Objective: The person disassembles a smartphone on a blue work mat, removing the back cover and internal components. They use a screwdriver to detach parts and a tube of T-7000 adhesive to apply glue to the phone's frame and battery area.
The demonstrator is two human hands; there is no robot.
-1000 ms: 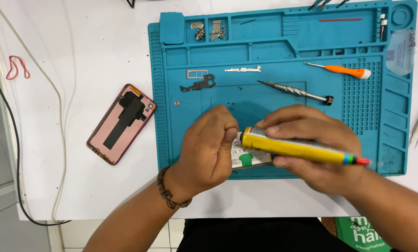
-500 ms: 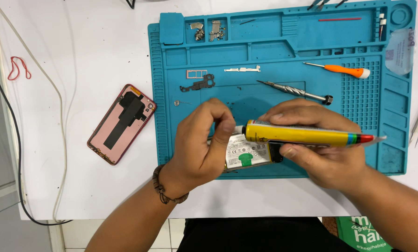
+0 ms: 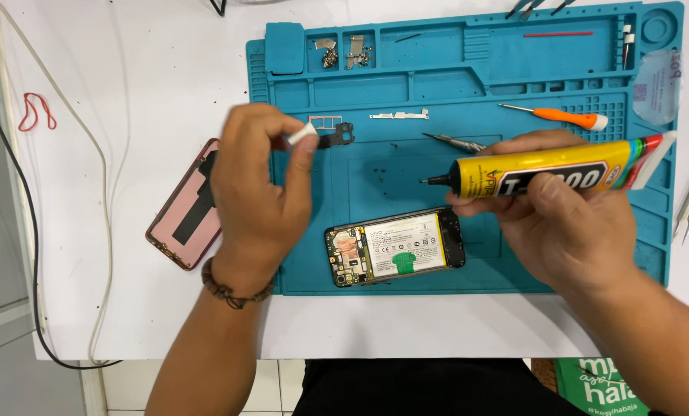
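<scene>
Glue tube [image 3: 560, 173] sits in your right hand [image 3: 571, 227], held level above the blue mat [image 3: 406, 173], black nozzle pointing left and the crimped red-and-white end pointing right. Your right fingers [image 3: 548, 196] are curled tight around the yellow body from below, with the thumb on the near side. Right forearm comes in from the lower right corner, wrist straight.

Your left hand [image 3: 260, 192] hovers over the mat's left edge, back of the hand toward the camera, forearm rising from the bottom centre, a beaded bracelet [image 3: 233, 285] at the wrist. Thumb and forefinger are pinched shut on a small white cap [image 3: 304, 135]; the other fingers are loosely folded.

Opened phone [image 3: 394, 246] lies flat on the mat, below the nozzle and apart from both hands: white battery with a green patch, bare circuit board at its left end. Pink back cover [image 3: 183, 212] lies inside up on the white table [image 3: 129, 92], partly hidden by your left hand.

Mat is matte rubber with moulded trays. An orange-handled screwdriver [image 3: 564, 117] and a metal one [image 3: 454, 142] lie on it behind the tube
</scene>
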